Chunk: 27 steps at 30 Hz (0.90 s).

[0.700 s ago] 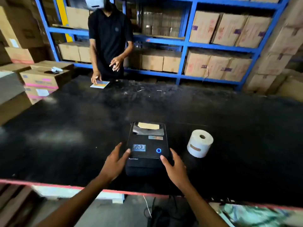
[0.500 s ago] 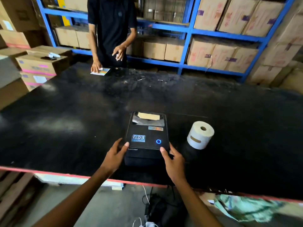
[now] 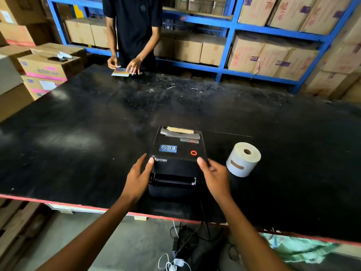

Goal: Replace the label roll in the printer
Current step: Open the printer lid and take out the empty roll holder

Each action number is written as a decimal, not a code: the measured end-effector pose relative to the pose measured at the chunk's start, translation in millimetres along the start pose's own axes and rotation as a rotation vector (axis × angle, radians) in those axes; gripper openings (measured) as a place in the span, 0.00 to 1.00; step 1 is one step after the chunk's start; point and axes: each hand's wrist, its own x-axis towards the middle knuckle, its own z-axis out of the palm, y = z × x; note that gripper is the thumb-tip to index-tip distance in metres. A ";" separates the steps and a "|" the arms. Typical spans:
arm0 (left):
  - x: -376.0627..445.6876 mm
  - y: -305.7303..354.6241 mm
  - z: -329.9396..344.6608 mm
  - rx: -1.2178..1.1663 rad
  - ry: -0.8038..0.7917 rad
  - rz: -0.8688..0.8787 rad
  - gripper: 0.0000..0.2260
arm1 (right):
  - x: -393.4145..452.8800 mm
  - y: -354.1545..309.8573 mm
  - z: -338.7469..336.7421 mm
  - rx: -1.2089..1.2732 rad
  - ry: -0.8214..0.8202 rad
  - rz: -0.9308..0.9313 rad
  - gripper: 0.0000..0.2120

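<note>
A black label printer (image 3: 176, 153) sits near the front edge of the black table (image 3: 78, 133). Its lid is lifted a little at the front, showing a gap with a bar below, and its round light glows red. My left hand (image 3: 139, 177) grips the lid's front left corner, thumb on top. My right hand (image 3: 214, 176) grips the front right corner the same way. A white label roll (image 3: 243, 159) lies on the table just right of the printer, core hole facing up and towards me, taped shut.
Another person (image 3: 132, 34) stands at the far side, handling a coloured card (image 3: 121, 72). Blue shelving (image 3: 228, 42) with cardboard boxes runs behind. Stacked boxes (image 3: 45, 69) stand at the left. Cables and a plug (image 3: 177, 261) lie on the floor below the table's red edge.
The printer lid has lifted at the front in my hands, opening a gap. Its light went from blue to red. The person opposite brought both hands down to the card.
</note>
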 end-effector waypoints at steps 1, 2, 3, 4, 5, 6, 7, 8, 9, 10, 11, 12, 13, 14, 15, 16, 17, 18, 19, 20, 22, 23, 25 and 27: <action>5.9 13.2 1.5 0.007 0.013 0.082 0.20 | 12.4 -11.4 -1.8 0.000 0.027 0.009 0.20; 13.8 26.2 3.4 0.015 0.023 0.151 0.18 | 25.2 -22.6 -3.0 -0.021 0.051 0.034 0.24; 23.8 39.7 5.8 0.027 0.039 0.183 0.17 | 38.5 -34.5 -4.1 -0.058 0.070 0.070 0.27; 34.3 52.3 8.3 0.038 0.057 0.181 0.17 | 51.4 -44.1 -4.8 -0.089 0.081 0.110 0.29; 44.2 63.3 11.2 0.044 0.077 0.159 0.18 | 63.6 -51.8 -5.1 -0.106 0.088 0.145 0.31; 54.5 71.3 13.4 0.044 0.092 0.133 0.19 | 75.2 -57.8 -5.0 -0.117 0.097 0.170 0.33; 62.7 76.5 14.9 0.035 0.100 0.116 0.20 | 83.7 -62.0 -4.5 -0.131 0.107 0.187 0.35; 70.9 80.8 16.5 0.019 0.105 0.110 0.21 | 92.0 -65.1 -3.3 -0.142 0.115 0.196 0.36; 77.3 82.7 18.0 -0.007 0.104 0.096 0.22 | 98.7 -67.2 -2.3 -0.144 0.123 0.201 0.36; 81.8 82.1 18.9 -0.035 0.094 0.068 0.24 | 104.4 -69.1 -1.1 -0.140 0.132 0.203 0.36; 84.9 78.1 19.6 -0.035 0.090 0.021 0.27 | 110.3 -71.3 -0.2 -0.136 0.135 0.207 0.36; 84.7 69.5 20.5 0.008 0.091 -0.043 0.30 | 115.7 -73.5 0.6 -0.139 0.130 0.213 0.35; 82.2 56.5 21.8 0.073 0.089 -0.111 0.31 | 122.4 -75.7 1.3 -0.141 0.122 0.220 0.35; 77.1 40.7 23.7 0.128 0.075 -0.175 0.32 | 130.1 -77.7 2.1 -0.136 0.113 0.233 0.34; 70.3 23.3 25.9 0.155 0.049 -0.239 0.32 | 138.5 -79.0 3.7 -0.120 0.111 0.257 0.34; 62.8 8.0 27.6 0.155 0.019 -0.299 0.33 | 147.6 -79.7 5.9 -0.097 0.115 0.286 0.33; 55.7 -4.4 28.8 0.140 -0.004 -0.347 0.34 | 155.5 -79.8 7.8 -0.074 0.128 0.305 0.32; 51.8 -13.3 29.5 0.119 -0.012 -0.373 0.33 | 163.3 -79.8 9.9 -0.060 0.144 0.309 0.30; 49.9 -19.4 29.3 0.097 -0.010 -0.384 0.33 | 169.9 -79.4 11.8 -0.058 0.160 0.300 0.30; 49.4 -22.2 28.0 0.083 -0.004 -0.397 0.32 | 176.1 -78.6 14.0 -0.062 0.172 0.285 0.29; 51.2 -23.8 25.3 0.085 -0.004 -0.425 0.34 | 186.0 -75.7 17.5 -0.063 0.181 0.249 0.27; 52.6 -25.4 24.0 0.090 -0.006 -0.431 0.34 | 189.3 -73.7 18.8 -0.064 0.176 0.230 0.27; 55.8 -27.3 21.7 0.100 -0.008 -0.421 0.32 | 193.3 -69.9 21.2 -0.072 0.167 0.192 0.27; 60.0 -30.8 17.7 0.097 -0.009 -0.401 0.28 | 192.9 -66.3 22.4 -0.044 0.173 0.153 0.26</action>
